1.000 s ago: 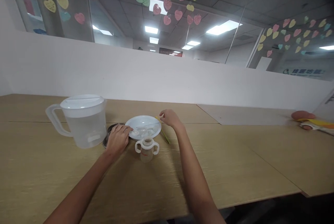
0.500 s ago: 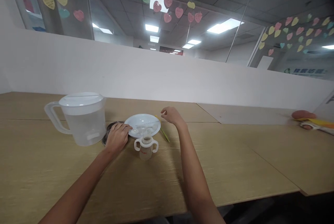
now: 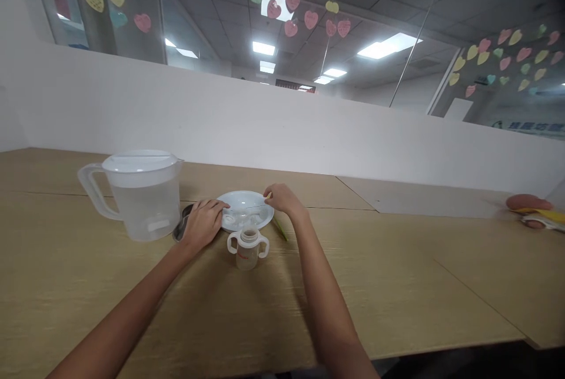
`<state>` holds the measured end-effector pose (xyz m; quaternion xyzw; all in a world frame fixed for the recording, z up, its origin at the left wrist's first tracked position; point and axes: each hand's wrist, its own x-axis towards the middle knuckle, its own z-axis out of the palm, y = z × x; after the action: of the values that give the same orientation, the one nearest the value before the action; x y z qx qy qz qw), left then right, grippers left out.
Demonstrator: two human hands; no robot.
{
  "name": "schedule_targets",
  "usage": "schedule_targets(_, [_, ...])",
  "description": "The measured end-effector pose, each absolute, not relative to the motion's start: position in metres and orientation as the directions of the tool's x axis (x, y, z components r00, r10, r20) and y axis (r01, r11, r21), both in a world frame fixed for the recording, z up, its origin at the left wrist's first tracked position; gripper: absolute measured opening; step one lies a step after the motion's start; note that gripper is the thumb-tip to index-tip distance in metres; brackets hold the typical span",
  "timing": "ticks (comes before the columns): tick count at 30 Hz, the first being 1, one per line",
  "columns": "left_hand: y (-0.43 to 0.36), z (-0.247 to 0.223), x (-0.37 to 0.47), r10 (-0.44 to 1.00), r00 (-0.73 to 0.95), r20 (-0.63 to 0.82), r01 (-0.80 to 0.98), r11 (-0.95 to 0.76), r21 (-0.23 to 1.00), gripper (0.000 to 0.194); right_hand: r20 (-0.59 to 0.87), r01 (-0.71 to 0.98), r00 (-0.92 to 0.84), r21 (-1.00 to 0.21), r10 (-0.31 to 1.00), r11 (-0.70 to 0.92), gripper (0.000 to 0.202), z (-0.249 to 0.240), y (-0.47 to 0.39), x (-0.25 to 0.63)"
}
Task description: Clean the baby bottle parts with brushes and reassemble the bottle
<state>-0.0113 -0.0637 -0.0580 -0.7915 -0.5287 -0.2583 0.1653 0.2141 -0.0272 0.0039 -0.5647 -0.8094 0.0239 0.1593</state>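
A white plastic bowl (image 3: 242, 196) sits on the table with clear and whitish small parts in it and a thin dark line across it. My left hand (image 3: 203, 223) rests at its left rim, fingers stretched out and fingertips touching the edge. My right hand (image 3: 282, 198) is at the right rim, its fingertips pinched together. A small yellowish tip shows at them; what it belongs to is hidden. In front of the bowl stands an open two-handled baby bottle (image 3: 247, 252). A thin green stick (image 3: 280, 229) leans out beside the bowl's right edge.
Left of the bowl stands a lidded translucent pitcher (image 3: 148, 202) with water in it. A dark metal dish (image 3: 180, 226) is partly covered by my left hand. Pinkish and yellow items (image 3: 529, 202) lie at the far right. A white partition (image 3: 220, 114) runs behind the table.
My right hand has moved left and slightly down to the bowl's right rim, its fingertips now closed there. My left hand has shifted slightly up along the left rim. The view has tilted a little.
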Motion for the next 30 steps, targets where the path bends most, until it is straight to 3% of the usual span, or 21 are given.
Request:
schedule_targets(3, [-0.055,-0.042,-0.005,0.784,0.300,0.544,0.931,-0.364,0.011,0.037,0.185,0.904,-0.360,-0.173,0.914,0.391,0.026,-0.010,-0.022,0.198])
schedule_targets(9, [-0.031,-0.005,0.012,0.912,0.342,0.228,0.934,-0.356,0.024,0.037,0.135,0.910,-0.381,-0.124,0.915,0.397,0.027,-0.023,-0.014,0.186])
schedule_targets(12, [-0.022,0.000,0.018,0.917,0.369,0.148,0.928,-0.374,0.001,0.035,0.128,0.914,-0.373,-0.121,0.919,0.388,0.024,-0.024,-0.014,0.186])
schedule_targets(24, [-0.020,-0.011,0.025,0.942,0.326,0.074,0.934,-0.309,-0.182,0.025,0.084,0.919,-0.381,-0.073,0.921,0.387,0.024,-0.024,-0.020,0.174])
schedule_targets(30, [-0.032,-0.004,0.022,0.950,0.312,0.020,0.936,-0.303,-0.179,0.025,0.056,0.920,-0.381,-0.073,0.923,0.384,0.024,-0.022,-0.022,0.174])
